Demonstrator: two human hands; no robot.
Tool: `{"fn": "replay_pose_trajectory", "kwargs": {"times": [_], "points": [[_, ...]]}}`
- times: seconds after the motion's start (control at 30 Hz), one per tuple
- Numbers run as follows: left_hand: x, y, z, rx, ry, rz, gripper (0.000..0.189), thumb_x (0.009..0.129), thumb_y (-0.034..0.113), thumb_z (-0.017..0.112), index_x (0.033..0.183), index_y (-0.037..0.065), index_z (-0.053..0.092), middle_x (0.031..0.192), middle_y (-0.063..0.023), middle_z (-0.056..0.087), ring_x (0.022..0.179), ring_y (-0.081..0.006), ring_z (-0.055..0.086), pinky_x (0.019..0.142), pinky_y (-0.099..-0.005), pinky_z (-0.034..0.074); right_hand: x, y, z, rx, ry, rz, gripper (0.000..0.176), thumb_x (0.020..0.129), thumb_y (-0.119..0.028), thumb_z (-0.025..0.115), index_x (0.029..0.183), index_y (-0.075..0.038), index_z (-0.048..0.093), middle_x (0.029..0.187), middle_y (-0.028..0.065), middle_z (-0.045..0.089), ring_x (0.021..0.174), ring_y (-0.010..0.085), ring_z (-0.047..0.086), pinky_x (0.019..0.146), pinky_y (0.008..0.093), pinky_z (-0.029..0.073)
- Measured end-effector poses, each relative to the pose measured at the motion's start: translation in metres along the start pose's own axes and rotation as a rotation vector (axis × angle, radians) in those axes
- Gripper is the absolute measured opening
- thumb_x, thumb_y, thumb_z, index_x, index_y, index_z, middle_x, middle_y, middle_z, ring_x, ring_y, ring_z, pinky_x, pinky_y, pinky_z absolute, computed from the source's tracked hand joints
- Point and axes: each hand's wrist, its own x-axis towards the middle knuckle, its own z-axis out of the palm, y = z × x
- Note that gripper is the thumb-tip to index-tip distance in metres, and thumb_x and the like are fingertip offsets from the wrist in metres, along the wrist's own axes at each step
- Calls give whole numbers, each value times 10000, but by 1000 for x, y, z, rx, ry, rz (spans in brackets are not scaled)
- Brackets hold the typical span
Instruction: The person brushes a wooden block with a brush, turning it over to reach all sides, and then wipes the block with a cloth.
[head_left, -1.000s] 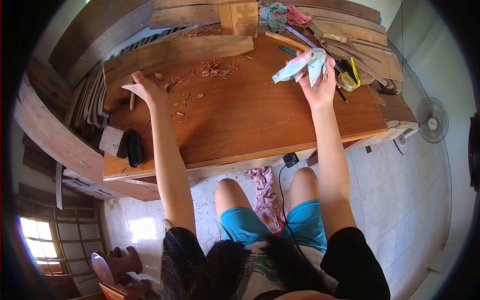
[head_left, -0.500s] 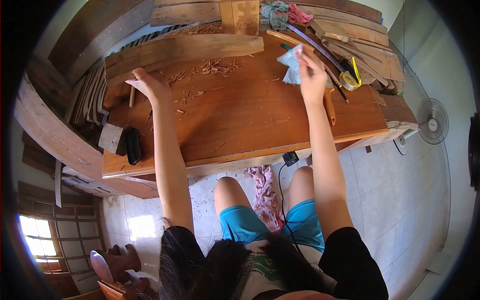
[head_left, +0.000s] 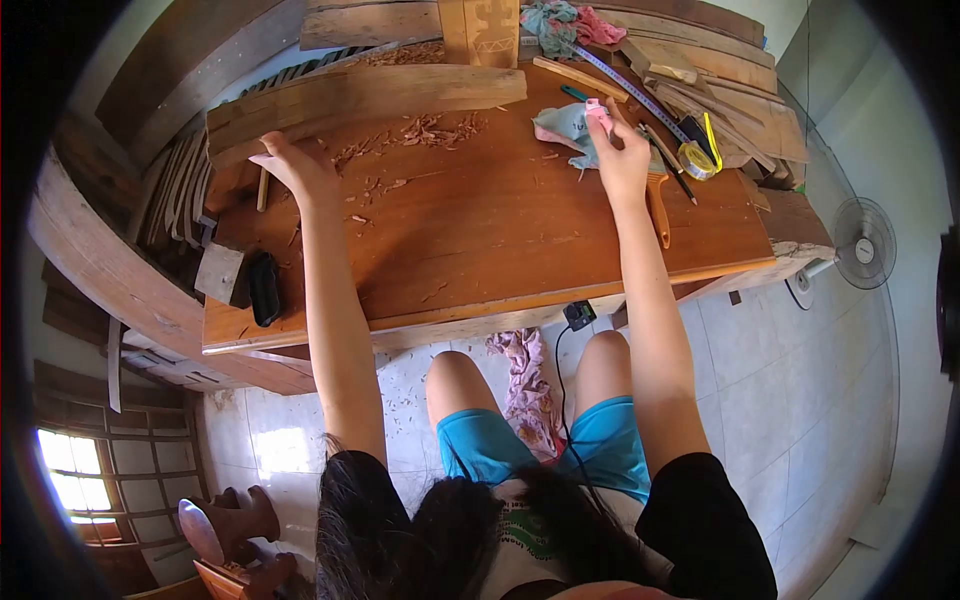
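Observation:
A long, slightly curved wooden board lies across the back left of the wooden table. My left hand is at the board's near edge by its left end, closed around that edge, with some fingers hidden. In my right hand a light blue and pink cloth is pinched between thumb and fingers. The cloth hangs down to the left, over the right part of the table. Reddish wood shavings are scattered in front of the board. Just beyond my right hand lies a brush with an orange handle.
A yellow tape measure with its blade pulled out, pencils and stacked planks are at the right. A black case stands by a wood block at the left. A fan stands beyond the table's right end.
The cloth in my right hand has dropped and spread out to the left, with its pink edge now showing. My left hand stays at the board.

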Motion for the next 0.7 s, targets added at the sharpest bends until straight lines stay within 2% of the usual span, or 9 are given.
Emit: {"fn": "replay_pose_trajectory", "kwargs": {"times": [0.1, 0.17, 0.27, 0.37, 0.4, 0.53, 0.63, 0.67, 0.7], "points": [[-4, 5, 7, 6, -18, -6, 1071, 718, 697, 766, 1502, 172, 261, 1480, -59, 394, 1365, -268, 420, 1112, -506, 423, 4, 10, -10, 610, -87, 376, 180, 932, -187, 721, 976, -15, 754, 1265, 82, 672, 1161, 189, 620, 1005, 352, 458], [-6, 7, 12, 5, -53, 12, 1074, 711, 701, 770, 1499, 178, 260, 1483, -52, 390, 1370, -266, 413, 1111, -507, 419, 10, 6, -19, 959, -100, 439, 273, 961, -248, 689, 1178, -84, 672, 1211, 66, 647, 1130, 178, 609, 981, 366, 471], [-11, 10, 21, 11, -116, 60, 1069, 710, 724, 751, 1495, 176, 274, 1481, -46, 398, 1376, -264, 408, 1114, -502, 406, 5, -21, -28, 1272, -81, 457, 425, 979, -305, 658, 1348, -128, 542, 1264, 69, 613, 1173, 206, 588, 997, 408, 476], [-15, 10, 23, 17, -99, 14, 1062, 714, 786, 686, 1498, 174, 311, 1488, -45, 410, 1388, -258, 398, 1129, -496, 382, 12, 1, -34, 1231, -28, 447, 464, 984, -356, 638, 1380, -154, 508, 1333, 60, 576, 1242, 265, 561, 1056, 477, 455], [-14, 4, 17, 2, -97, -14, 1064, 713, 813, 654, 1498, 174, 327, 1491, -45, 415, 1391, -258, 397, 1136, -499, 371, 10, -2, -36, 1243, -73, 492, 500, 991, -406, 605, 1395, -134, 493, 1329, 67, 580, 1297, 328, 528, 1105, 542, 416], [-14, -1, 15, -39, -129, -106, 1117, 680, 912, 537, 1502, 175, 367, 1508, -42, 420, 1393, -263, 403, 1159, -506, 338, 3, -18, -29, 1298, -129, 444, 528, 1014, -410, 540, 1434, -100, 458, 1311, 149, 582, 1329, 388, 496, 1119, 600, 395], [-15, 3, 19, -35, -121, -159, 1149, 650, 943, 498, 1494, 173, 378, 1479, -52, 461, 1382, -283, 419, 1170, -540, 310, 3, -13, -27, 1242, -132, 483, 540, 1009, -405, 538, 1436, -86, 454, 1269, 165, 600, 1249, 360, 552, 1077, 561, 446], [-13, 1, 14, -88, -135, -205, 1141, 631, 936, 524, 1481, 185, 402, 1471, -48, 470, 1377, -281, 422, 1162, -538, 320, 9, 12, -36, 1247, -397, 448, 527, 1003, -362, 559, 1433, -77, 456, 1239, 148, 615, 1077, 277, 627, 950, 431, 544], [-7, -2, 6, -142, -149, -250, 1134, 612, 929, 551, 1467, 196, 425, 1462, -44, 480, 1372, -280, 425, 1154, -537, 331, 11, 19, -38, 1277, -389, 444, 519, 1003, -346, 561, 1434, -76, 455, 1235, 138, 617, 1026, 250, 632, 890, 388, 555]]}}
